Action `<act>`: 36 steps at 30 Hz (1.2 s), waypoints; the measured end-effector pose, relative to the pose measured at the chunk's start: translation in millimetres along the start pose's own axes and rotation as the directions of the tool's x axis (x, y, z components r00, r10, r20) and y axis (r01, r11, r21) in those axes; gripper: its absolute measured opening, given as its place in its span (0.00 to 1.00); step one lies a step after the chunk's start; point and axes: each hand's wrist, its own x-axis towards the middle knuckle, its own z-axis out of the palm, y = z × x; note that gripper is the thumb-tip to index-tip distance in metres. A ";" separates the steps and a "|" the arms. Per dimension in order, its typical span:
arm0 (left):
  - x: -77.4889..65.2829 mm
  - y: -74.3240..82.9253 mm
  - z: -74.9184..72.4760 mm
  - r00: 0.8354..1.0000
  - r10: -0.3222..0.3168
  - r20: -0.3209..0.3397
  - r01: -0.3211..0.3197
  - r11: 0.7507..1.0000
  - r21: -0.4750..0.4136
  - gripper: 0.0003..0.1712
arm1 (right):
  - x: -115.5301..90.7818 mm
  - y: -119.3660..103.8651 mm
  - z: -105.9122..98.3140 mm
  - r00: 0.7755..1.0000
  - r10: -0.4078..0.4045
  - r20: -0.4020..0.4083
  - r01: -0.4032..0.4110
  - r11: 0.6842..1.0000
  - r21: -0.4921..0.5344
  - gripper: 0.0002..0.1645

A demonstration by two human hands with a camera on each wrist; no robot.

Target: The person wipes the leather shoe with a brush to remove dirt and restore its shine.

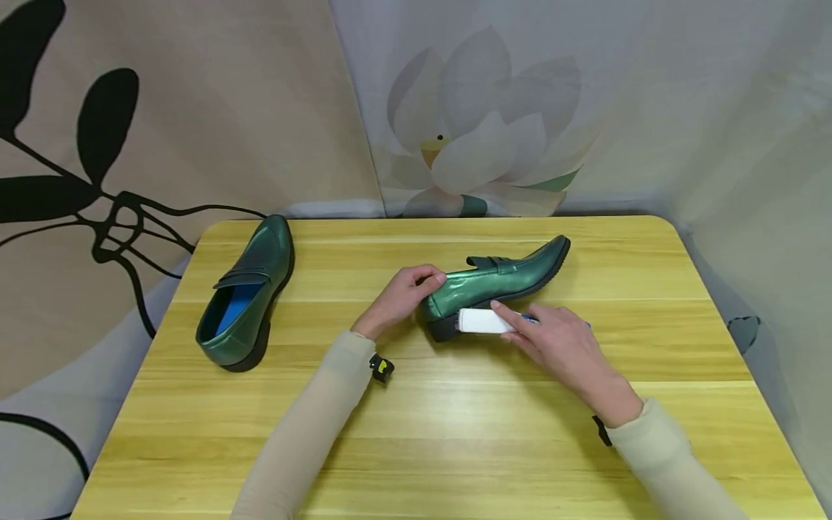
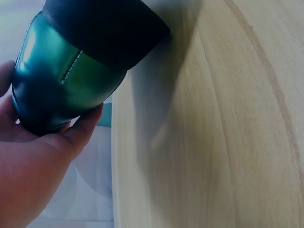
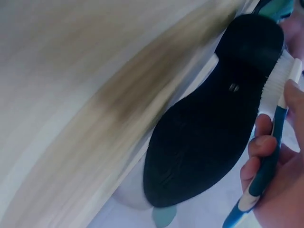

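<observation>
A shiny green loafer (image 1: pixel 507 280) with a black sole (image 3: pixel 204 128) is held tilted over the table. My left hand (image 1: pixel 403 297) grips it at the back opening, the thumb and fingers on either side of the heel end, as the left wrist view shows. In my right hand (image 1: pixel 562 343) is a white-and-blue brush (image 1: pixel 484 321), pinched along its handle (image 3: pixel 268 168). Its white bristles (image 3: pixel 275 80) meet the loafer's side edge near the heel. Most of the loafer's inside is hidden from the head view.
A matching green loafer (image 1: pixel 265 249) stands at the table's left side, toe toward the back edge, with a blue insole (image 1: pixel 239 307). The wooden table (image 1: pixel 455 448) meets a patterned cloth backdrop (image 1: pixel 260 108) behind it.
</observation>
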 end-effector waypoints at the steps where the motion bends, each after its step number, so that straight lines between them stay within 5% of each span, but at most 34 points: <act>1: 0.2 -0.4 -0.1 1.000 0.001 -0.001 -0.001 1.000 0.001 0.16 | -1.3 2.8 -1.2 1.000 0.015 -0.010 -0.014 1.000 0.001 0.34; 5: 1.3 -2.4 -0.1 1.000 -0.002 -0.003 0.002 1.000 0.002 0.17 | -2.5 5.3 -2.0 0.999 0.033 -0.016 -0.033 0.999 0.009 0.34; 13: 1.9 -1.4 1.2 1.000 -0.006 -0.008 0.006 1.000 -0.004 0.17 | 11.6 -16.6 6.6 0.996 -0.060 0.073 0.057 0.997 0.045 0.32; 19: 2.5 -2.4 1.8 1.000 -0.008 -0.004 0.008 1.000 -0.007 0.17 | 1.8 -1.2 -1.7 0.999 0.018 0.043 -0.019 1.000 0.023 0.27; 26: 1.0 -1.6 0.8 1.000 -0.018 -0.012 0.018 1.000 -0.005 0.16 | -10.1 17.9 -11.8 0.995 0.101 -0.002 -0.101 0.995 -0.015 0.36; 36: 0.4 1.2 1.5 1.000 -0.008 -0.011 0.008 1.000 -0.003 0.17 | 8.6 -11.2 2.1 0.996 -0.005 0.090 0.002 0.999 0.043 0.28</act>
